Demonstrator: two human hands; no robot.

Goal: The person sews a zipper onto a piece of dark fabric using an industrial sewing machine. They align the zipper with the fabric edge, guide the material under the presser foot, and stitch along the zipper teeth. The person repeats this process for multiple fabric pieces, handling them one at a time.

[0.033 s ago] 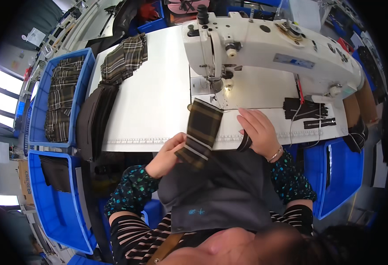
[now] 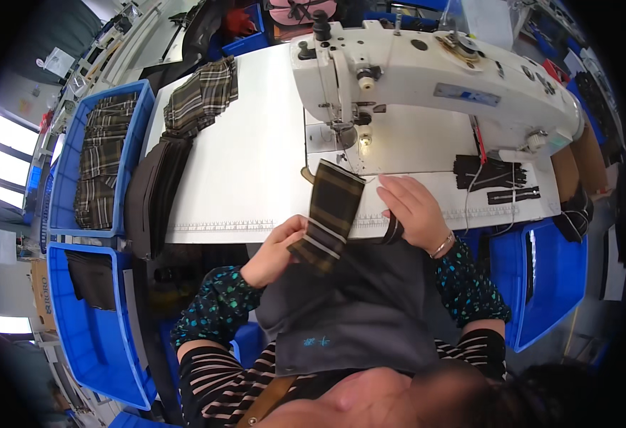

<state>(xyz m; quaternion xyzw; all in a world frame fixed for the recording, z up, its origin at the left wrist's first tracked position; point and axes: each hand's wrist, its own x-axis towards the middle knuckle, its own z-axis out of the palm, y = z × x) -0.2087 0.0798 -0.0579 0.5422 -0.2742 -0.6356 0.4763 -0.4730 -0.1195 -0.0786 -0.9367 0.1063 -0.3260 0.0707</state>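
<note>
My left hand (image 2: 277, 250) grips the lower end of a folded brown plaid fabric piece (image 2: 331, 210) with pale stripes. The piece stands tilted at the table's front edge, its top end near the needle of the white sewing machine (image 2: 427, 78). My right hand (image 2: 416, 210) lies on the white table (image 2: 256, 164) just right of the plaid piece. Its fingers are stretched out and its thumb pinches a dark strip (image 2: 393, 230) that hangs over the edge. A grey apron (image 2: 356, 307) covers my lap below both hands.
Black zippers (image 2: 498, 175) lie to the right of the machine bed. A stack of dark fabric (image 2: 156, 192) and plaid pieces (image 2: 202, 93) sit at the table's left end. Blue bins (image 2: 63, 164) with plaid cloth stand to the left, and another blue bin (image 2: 548, 278) to the right.
</note>
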